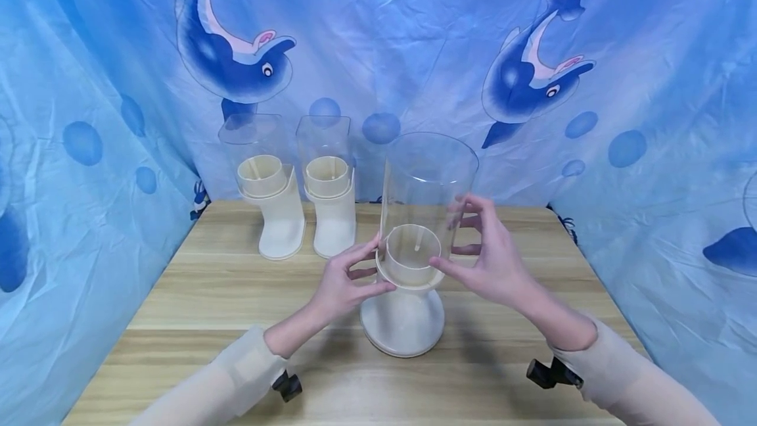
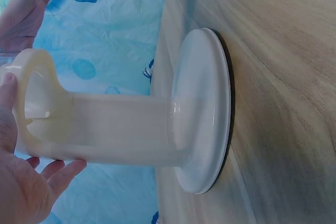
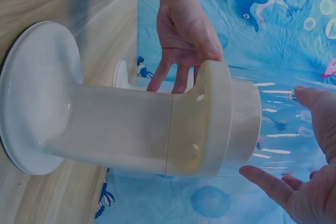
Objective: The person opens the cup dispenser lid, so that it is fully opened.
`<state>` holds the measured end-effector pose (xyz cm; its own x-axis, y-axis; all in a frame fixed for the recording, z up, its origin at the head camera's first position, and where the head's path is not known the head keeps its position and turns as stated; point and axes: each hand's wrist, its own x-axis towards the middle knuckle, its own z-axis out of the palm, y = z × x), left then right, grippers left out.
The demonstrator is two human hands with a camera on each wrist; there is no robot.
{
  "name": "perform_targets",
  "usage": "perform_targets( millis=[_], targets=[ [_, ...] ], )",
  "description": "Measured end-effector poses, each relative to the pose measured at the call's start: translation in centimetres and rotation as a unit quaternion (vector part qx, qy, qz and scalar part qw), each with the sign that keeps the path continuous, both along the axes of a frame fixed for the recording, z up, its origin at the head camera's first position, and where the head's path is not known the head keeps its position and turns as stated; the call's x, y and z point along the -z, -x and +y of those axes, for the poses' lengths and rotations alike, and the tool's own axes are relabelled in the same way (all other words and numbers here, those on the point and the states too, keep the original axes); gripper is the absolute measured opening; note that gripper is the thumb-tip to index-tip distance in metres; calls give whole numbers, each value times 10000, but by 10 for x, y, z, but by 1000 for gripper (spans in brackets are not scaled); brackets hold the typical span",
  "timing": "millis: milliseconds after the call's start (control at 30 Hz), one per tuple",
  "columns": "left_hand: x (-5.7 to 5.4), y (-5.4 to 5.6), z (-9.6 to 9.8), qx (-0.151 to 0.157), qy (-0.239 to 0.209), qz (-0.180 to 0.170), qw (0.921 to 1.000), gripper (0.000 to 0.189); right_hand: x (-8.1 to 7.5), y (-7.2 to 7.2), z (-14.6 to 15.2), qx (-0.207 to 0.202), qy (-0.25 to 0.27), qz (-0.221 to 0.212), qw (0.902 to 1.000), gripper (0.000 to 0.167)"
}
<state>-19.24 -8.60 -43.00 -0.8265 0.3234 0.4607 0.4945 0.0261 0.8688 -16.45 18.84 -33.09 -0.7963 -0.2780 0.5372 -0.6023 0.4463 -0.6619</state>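
A white stand point(image 1: 402, 324) with a round base is upright on the table before me. A clear cylinder point(image 1: 422, 192) rises from its ring-shaped holder point(image 1: 409, 283), around a short off-white inner cup point(image 1: 412, 255). My left hand point(image 1: 349, 275) grips the holder from the left, thumb on the rim; in the left wrist view its other fingers point(image 2: 67, 176) lie against the back of the neck. From the right, my right hand point(image 1: 493, 255) holds the cylinder's lower part between thumb and fingers, just above the holder. Its fingers show partly through the clear wall.
Two similar white stands point(image 1: 282, 215) with clear upper parts are side by side at the back left of the wooden table point(image 1: 236, 307). A blue dolphin-print cloth point(image 1: 378, 31) hangs behind and along both sides. Dark wrist mounts point(image 1: 552, 372) sit under the sleeves.
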Motion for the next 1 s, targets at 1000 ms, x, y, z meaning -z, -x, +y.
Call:
perform_targets(
  millis=[1000],
  targets=[
    [5,22,2,391,81,910,9951,100,19,27,22,-1092,436,245,9928,101]
  ],
)
